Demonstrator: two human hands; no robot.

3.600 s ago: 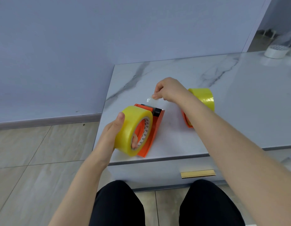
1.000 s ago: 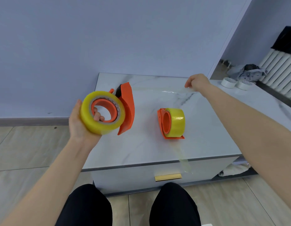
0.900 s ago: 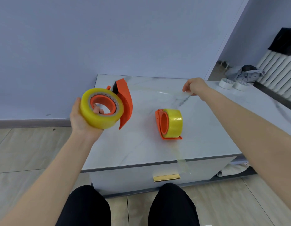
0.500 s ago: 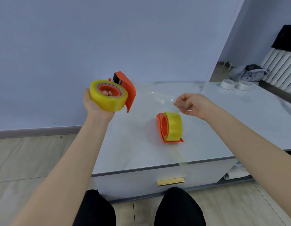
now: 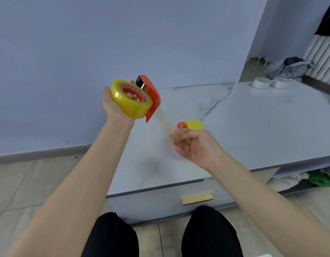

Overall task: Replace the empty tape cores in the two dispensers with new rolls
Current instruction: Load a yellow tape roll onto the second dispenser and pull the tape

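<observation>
My left hand [image 5: 112,105] holds an orange tape dispenser [image 5: 151,95] raised above the left end of the marble table [image 5: 253,127]. A full yellow tape roll [image 5: 131,103] sits on its hub, and my fingers pass through the hub. A clear strip of tape [image 5: 163,120] runs from the dispenser down to my right hand [image 5: 194,145], which pinches its free end. Behind my right hand, a second orange dispenser with a yellow roll [image 5: 192,125] rests on the table, mostly hidden.
Two white tape cores [image 5: 261,83] [image 5: 281,82] lie at the table's far right. A drawer with a gold handle [image 5: 197,199] is below the front edge. A loose clear strip hangs over that edge. Crumpled bags and a radiator sit at the right.
My right hand drew the tape end back from far across the table to near my body. My left hand lifted the dispenser and tilted the roll flatter.
</observation>
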